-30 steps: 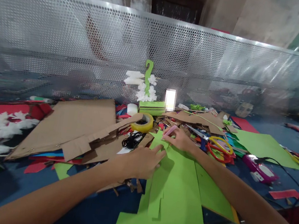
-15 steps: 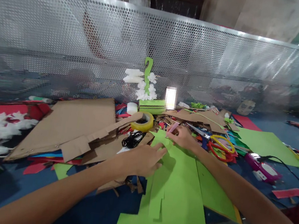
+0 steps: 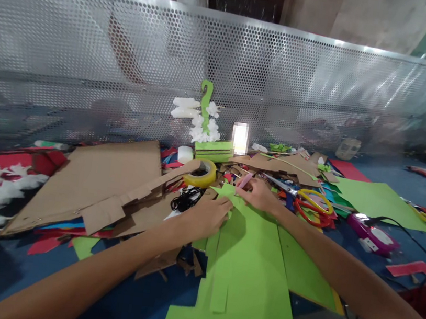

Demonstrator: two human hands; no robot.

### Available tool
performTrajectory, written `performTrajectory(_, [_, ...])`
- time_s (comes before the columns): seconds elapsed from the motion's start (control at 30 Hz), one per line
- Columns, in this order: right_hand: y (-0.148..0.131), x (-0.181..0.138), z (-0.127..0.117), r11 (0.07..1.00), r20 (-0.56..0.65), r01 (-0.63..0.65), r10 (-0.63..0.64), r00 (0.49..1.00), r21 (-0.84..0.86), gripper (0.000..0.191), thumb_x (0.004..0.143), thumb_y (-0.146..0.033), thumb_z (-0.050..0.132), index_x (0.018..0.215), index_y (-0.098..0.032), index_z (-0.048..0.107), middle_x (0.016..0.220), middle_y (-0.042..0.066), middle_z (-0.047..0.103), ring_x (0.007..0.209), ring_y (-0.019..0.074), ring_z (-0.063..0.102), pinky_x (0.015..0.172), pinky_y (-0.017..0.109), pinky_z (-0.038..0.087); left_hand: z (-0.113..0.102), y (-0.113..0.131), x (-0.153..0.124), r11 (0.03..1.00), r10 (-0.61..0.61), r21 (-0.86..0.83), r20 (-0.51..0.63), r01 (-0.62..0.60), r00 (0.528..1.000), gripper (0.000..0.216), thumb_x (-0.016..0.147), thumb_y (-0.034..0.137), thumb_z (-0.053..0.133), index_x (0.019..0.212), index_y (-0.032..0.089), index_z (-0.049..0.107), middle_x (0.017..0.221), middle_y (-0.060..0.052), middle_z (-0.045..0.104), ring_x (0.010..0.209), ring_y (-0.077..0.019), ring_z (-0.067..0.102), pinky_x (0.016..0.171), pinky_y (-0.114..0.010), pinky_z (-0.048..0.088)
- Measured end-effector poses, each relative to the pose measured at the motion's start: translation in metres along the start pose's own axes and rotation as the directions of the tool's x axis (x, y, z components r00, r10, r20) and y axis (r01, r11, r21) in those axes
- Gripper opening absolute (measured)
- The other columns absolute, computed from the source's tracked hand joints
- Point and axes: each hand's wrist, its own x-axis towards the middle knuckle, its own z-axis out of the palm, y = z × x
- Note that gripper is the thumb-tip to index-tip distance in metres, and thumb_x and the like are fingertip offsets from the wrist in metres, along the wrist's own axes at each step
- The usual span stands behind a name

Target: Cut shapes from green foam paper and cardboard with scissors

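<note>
A large sheet of green paper (image 3: pixel 254 287) with stepped cut edges on its left lies in front of me. Over its upper left side is my left hand (image 3: pixel 211 216), fingers bent and together on a small green paper piece (image 3: pixel 199 243), part of which sticks out below the palm. A narrow green strip (image 3: pixel 220 295) lies flat on the sheet nearer to me. At the sheet's far end, my right hand (image 3: pixel 258 193) pinches a short pink stick-like thing (image 3: pixel 245 180); its tip is hidden.
Left are a cardboard sheet (image 3: pixel 112 166), yellow tape roll (image 3: pixel 205 174) and black cord (image 3: pixel 186 199). Right are scissors (image 3: pixel 316 200) with yellow handles and a purple device (image 3: pixel 372 235) with a cable. A green paper figure with white tufts (image 3: pixel 204 132) stands by the perforated metal screen (image 3: pixel 150 66).
My left hand's fingers have drawn together from a spread pose, and a green piece now shows below the palm. The right hand stays at the sheet's far end. The view has shifted slightly.
</note>
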Motion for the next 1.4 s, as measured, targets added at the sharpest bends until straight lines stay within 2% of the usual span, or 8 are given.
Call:
performTrajectory(0.23, [0.001, 0.001, 0.000, 1.000, -0.014, 0.018, -0.018, 1.000, -0.004, 0.013, 0.092, -0.032, 0.065, 0.089, -0.020, 0.063, 0.083, 0.001, 0.069, 0.055, 0.0136, 0.062, 0.058, 0.028, 0.051, -0.001, 0.000, -0.001, 1.000, 0.006, -0.028, -0.023, -0.007, 1.000, 0.016, 0.103, 0.024, 0.051, 0.116, 0.017, 0.057, 0.131, -0.014, 0.065, 0.115, -0.0288, 0.065, 0.101, -0.045, 0.049])
performTrajectory(0.4, [0.002, 0.000, -0.004, 0.982, 0.003, 0.092, -0.093, 0.996, -0.166, 0.013, 0.088, -0.028, 0.067, 0.079, -0.021, 0.063, 0.070, -0.002, 0.065, 0.058, 0.0140, 0.057, 0.060, 0.027, 0.042, -0.001, -0.001, -0.003, 0.999, 0.019, -0.030, -0.005, -0.019, 1.000, 0.019, 0.104, 0.025, 0.047, 0.120, 0.017, 0.054, 0.130, -0.013, 0.065, 0.113, -0.0298, 0.066, 0.095, -0.045, 0.050])
performTrajectory(0.67, [-0.004, -0.004, -0.006, 0.991, 0.028, 0.048, -0.045, 0.999, -0.126, 0.011, 0.091, -0.027, 0.064, 0.082, -0.021, 0.062, 0.070, -0.001, 0.066, 0.060, 0.0151, 0.058, 0.058, 0.027, 0.040, 0.002, -0.002, -0.004, 1.000, 0.014, -0.023, -0.034, -0.015, 0.999, 0.032, 0.105, 0.026, 0.047, 0.135, 0.015, 0.051, 0.142, -0.016, 0.062, 0.119, -0.0311, 0.065, 0.101, -0.047, 0.050])
performTrajectory(0.97, [-0.009, -0.004, -0.009, 0.981, 0.060, 0.011, 0.001, 0.998, -0.193, 0.009, 0.091, -0.022, 0.063, 0.082, -0.019, 0.061, 0.071, 0.000, 0.064, 0.061, 0.0148, 0.056, 0.060, 0.027, 0.037, 0.006, -0.006, -0.005, 1.000, 0.021, -0.004, -0.040, -0.022, 0.999, 0.034, 0.106, 0.030, 0.045, 0.137, 0.018, 0.052, 0.150, -0.014, 0.059, 0.113, -0.0329, 0.067, 0.091, -0.048, 0.055])
performTrajectory(1.23, [-0.012, -0.004, -0.009, 0.979, 0.041, 0.007, 0.001, 0.999, -0.202, 0.005, 0.089, -0.020, 0.064, 0.084, -0.019, 0.062, 0.074, 0.001, 0.067, 0.060, 0.0137, 0.057, 0.059, 0.026, 0.038, 0.006, -0.006, -0.006, 1.000, 0.011, -0.019, -0.050, -0.012, 0.999, 0.037, 0.104, 0.030, 0.047, 0.139, 0.019, 0.053, 0.148, -0.013, 0.061, 0.117, -0.0340, 0.066, 0.092, -0.049, 0.055])
performTrajectory(1.4, [-0.013, -0.004, -0.009, 0.989, 0.026, -0.048, 0.052, 0.998, -0.137, 0.007, 0.089, -0.019, 0.062, 0.082, -0.019, 0.060, 0.070, 0.000, 0.066, 0.054, 0.0120, 0.057, 0.058, 0.025, 0.041, 0.011, -0.010, -0.005, 0.997, 0.048, -0.055, -0.089, -0.053, 0.995, 0.041, 0.104, 0.028, 0.047, 0.144, 0.019, 0.052, 0.155, -0.012, 0.057, 0.121, -0.0326, 0.066, 0.100, -0.049, 0.053])
